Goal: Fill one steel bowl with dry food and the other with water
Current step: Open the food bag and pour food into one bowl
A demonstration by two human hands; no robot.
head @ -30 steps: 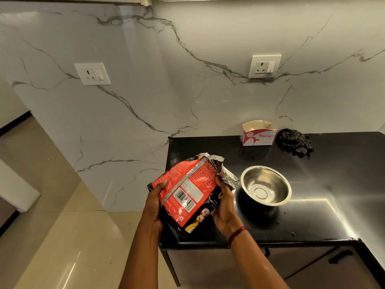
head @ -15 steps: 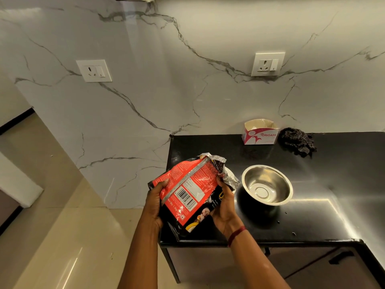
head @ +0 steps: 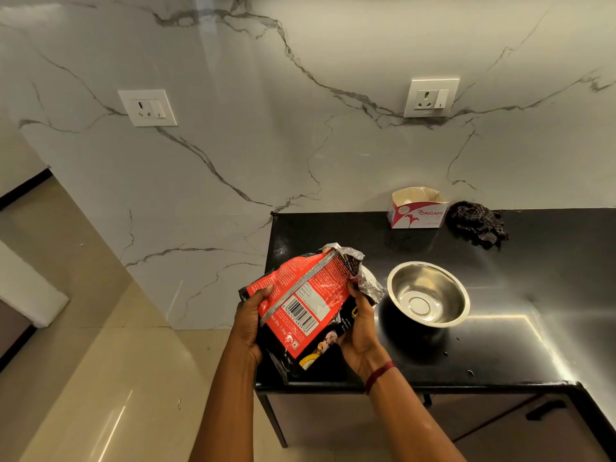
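A red and black dry food bag (head: 305, 301) with a barcode is held above the left end of the black counter (head: 500, 355). My left hand (head: 248, 323) grips its left edge and my right hand (head: 358, 328) grips its right side near the crumpled foil top, which points toward the wall. One steel bowl (head: 428, 293) stands on the counter just right of the bag; it looks empty. No second bowl is in view.
A red and white tissue box (head: 416, 208) and a dark crumpled cloth (head: 476, 223) sit at the back against the marble wall. The counter ends at its left edge (head: 270, 261), with tiled floor beyond. Two wall sockets are above.
The bag and both hands keep nearly the same pose. The view has shifted slightly; the bowl has not moved.
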